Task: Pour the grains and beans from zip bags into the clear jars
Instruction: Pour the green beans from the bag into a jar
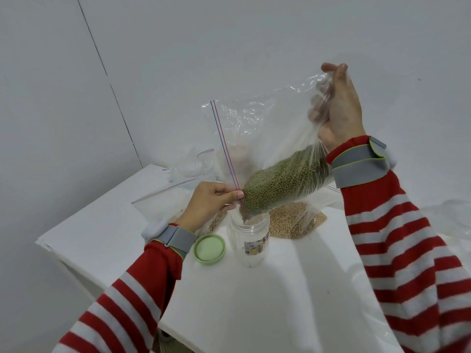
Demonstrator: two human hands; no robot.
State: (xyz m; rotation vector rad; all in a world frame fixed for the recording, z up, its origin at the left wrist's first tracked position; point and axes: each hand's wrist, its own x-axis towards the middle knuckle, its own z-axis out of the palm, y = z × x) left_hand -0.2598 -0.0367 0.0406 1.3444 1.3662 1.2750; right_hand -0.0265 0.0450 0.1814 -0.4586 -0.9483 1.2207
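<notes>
A clear zip bag (257, 128) with green beans (283, 184) hangs tilted over an open clear jar (251, 240) on the white table (107, 220). My left hand (211, 202) pinches the bag's zip edge right above the jar's mouth. My right hand (339, 108) grips the bag's bottom corner and holds it high. The beans are heaped at the lower, open end, and a few fall into the jar. The jar bears a small label and is almost empty.
The jar's green lid (209, 248) lies just left of it. A bag of pale beans (293, 220) lies behind the jar. Empty zip bags (183, 169) sit at the table's far corner, near the wall. The table's left edge drops off beside my left arm.
</notes>
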